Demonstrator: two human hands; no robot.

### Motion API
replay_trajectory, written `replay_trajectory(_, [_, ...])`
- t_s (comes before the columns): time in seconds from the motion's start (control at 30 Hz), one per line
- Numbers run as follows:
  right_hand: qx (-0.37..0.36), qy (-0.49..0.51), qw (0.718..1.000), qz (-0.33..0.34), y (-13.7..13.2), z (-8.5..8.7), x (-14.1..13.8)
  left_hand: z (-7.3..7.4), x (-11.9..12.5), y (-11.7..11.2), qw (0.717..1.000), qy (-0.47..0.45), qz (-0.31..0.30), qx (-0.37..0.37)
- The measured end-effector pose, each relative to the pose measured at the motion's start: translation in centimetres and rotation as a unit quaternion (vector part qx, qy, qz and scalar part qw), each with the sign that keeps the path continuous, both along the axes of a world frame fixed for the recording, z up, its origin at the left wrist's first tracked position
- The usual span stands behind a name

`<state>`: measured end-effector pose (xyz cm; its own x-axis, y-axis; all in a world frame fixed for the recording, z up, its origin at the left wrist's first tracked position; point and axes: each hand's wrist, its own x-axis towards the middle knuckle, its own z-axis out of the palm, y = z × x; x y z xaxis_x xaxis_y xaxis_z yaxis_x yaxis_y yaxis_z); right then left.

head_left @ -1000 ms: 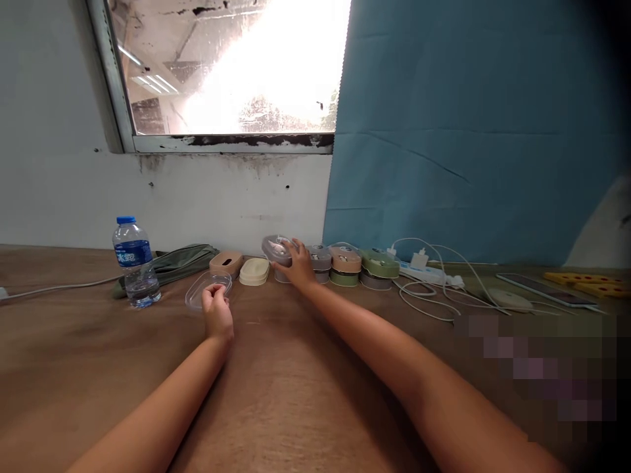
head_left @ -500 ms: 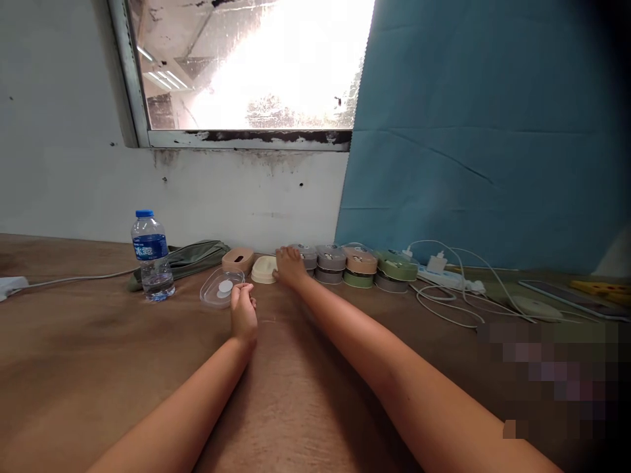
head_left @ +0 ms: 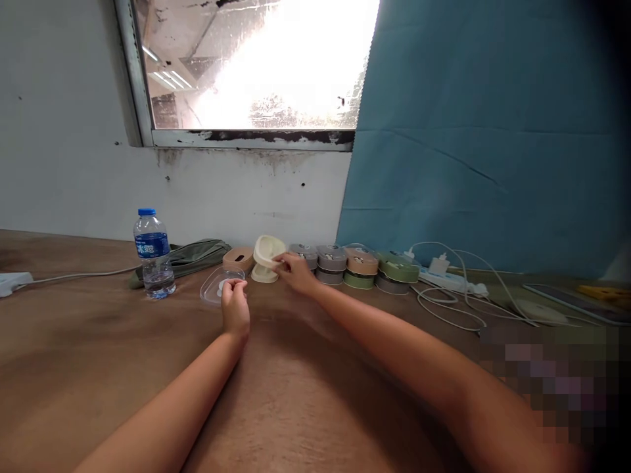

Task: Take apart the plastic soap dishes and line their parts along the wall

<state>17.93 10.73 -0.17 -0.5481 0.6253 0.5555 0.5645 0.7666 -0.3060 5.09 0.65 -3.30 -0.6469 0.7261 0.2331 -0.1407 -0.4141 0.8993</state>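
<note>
My right hand [head_left: 296, 270] pinches a cream oval piece [head_left: 267, 250] and holds it tilted up above a matching cream base [head_left: 262, 274] on the brown table. My left hand [head_left: 234, 304] grips the near rim of a clear oval lid [head_left: 215, 288] that lies flat, with a small white disc under it. A tan oval box [head_left: 238, 257] sits just behind the lid. To the right of my right hand runs a row of stacked oval boxes in grey [head_left: 330, 263], tan over green [head_left: 360, 268] and green over grey [head_left: 396, 271].
A water bottle [head_left: 153, 253] with a blue cap stands at the left, a folded green cloth [head_left: 190, 255] behind it. White cables, a charger and a power strip [head_left: 446, 279] lie at the right, and a phone [head_left: 566, 297] further right. Wall, window and blue sheet close the far side.
My right hand let go of a grey box by the row, moved left and lifted the cream piece off its base. The left hand stays on the clear lid.
</note>
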Motion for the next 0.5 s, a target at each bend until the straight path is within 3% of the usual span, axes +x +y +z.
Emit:
replay_trajectory(0.13, [-0.008,-0.003,0.997,0.08,-6.3,-0.7,6.0,0.4,-1.1,-0.2,0.993,0.067,0.076,0.067])
replay_trajectory(0.23, [-0.068,-0.027,0.981,0.177,-10.2,-1.6,11.6,1.3,-2.5,0.8,0.956,0.242,0.143,0.081])
replay_trajectory(0.3, [-0.087,-0.055,0.978,0.179,-11.7,-1.9,15.1,2.2,-3.5,2.4,0.897,0.404,0.171,0.044])
replay_trajectory(0.4, [-0.104,-0.11,0.973,0.173,-12.9,-1.8,19.3,3.5,-4.9,6.1,0.755,0.629,0.167,-0.085])
replay_trajectory(0.5, [-0.098,-0.155,0.973,0.142,-13.4,-1.7,21.8,3.9,-5.5,9.9,0.714,0.68,0.093,-0.138])
